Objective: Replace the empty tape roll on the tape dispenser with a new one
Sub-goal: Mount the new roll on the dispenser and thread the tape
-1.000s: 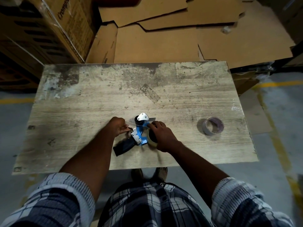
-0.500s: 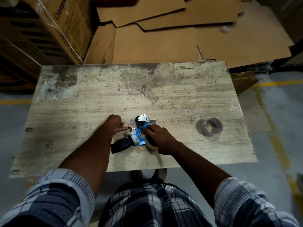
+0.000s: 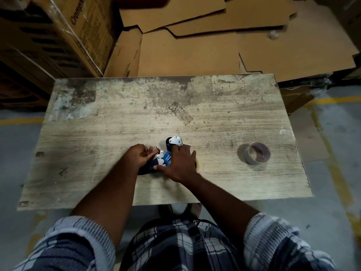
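A blue and black tape dispenser (image 3: pixel 166 157) lies on the worn wooden table (image 3: pixel 117 133), near its front edge. Its silver roller plate (image 3: pixel 175 141) points away from me. My right hand (image 3: pixel 181 163) lies over the dispenser's hub, fingers spread, and covers the tan tape roll (image 3: pixel 198 165), of which only a sliver shows. My left hand (image 3: pixel 139 155) pinches a thin tape end beside the metal blade. The empty grey roll core (image 3: pixel 256 153) rests on the table to the right, apart from both hands.
Flattened cardboard sheets (image 3: pixel 195 51) lie beyond the table's far edge. Stacked printed cartons (image 3: pixel 58 36) stand at the back left. Grey floor with yellow lines (image 3: pixel 332 100) surrounds the table. My checked shirt fills the bottom of the view.
My right hand has slid forward and flattened over the roll, fingers now spread. My left hand has stayed at the blade, pinching. The core on the right has not moved.
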A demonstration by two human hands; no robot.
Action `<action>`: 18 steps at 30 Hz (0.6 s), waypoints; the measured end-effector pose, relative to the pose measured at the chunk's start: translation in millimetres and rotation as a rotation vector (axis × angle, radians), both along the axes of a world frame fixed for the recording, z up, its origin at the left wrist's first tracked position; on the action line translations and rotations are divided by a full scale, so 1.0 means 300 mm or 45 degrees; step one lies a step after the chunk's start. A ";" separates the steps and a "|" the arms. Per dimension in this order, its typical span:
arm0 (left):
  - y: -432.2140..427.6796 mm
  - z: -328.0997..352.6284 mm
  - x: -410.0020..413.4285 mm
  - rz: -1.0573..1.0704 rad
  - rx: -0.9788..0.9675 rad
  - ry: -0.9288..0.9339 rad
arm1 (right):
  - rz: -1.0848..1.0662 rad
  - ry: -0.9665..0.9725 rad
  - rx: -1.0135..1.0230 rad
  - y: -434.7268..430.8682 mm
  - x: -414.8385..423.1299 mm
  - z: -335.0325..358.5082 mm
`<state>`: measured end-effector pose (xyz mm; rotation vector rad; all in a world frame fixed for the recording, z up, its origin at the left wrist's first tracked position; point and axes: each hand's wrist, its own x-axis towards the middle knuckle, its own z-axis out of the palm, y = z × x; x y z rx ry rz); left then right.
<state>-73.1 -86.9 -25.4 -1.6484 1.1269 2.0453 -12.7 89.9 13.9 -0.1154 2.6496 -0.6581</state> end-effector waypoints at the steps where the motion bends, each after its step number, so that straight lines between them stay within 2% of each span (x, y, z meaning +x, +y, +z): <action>1: 0.004 -0.003 0.012 0.054 0.014 -0.011 | 0.038 -0.007 0.021 0.000 -0.003 -0.001; 6: 0.078 -0.006 0.129 0.282 0.196 0.008 | 0.217 0.007 0.087 0.047 -0.049 -0.009; 10: 0.136 0.019 0.201 0.229 0.294 0.082 | 0.291 -0.013 0.163 0.041 -0.056 0.007; 12: 0.152 0.042 0.210 0.117 0.221 0.065 | 0.190 0.046 0.141 0.019 -0.019 0.026; 15: 0.162 0.075 0.203 -0.063 0.069 0.061 | -0.074 0.265 0.109 0.001 0.060 0.038; 18: 0.163 0.100 0.196 -0.159 0.008 0.122 | -0.270 0.161 0.030 0.004 0.097 0.015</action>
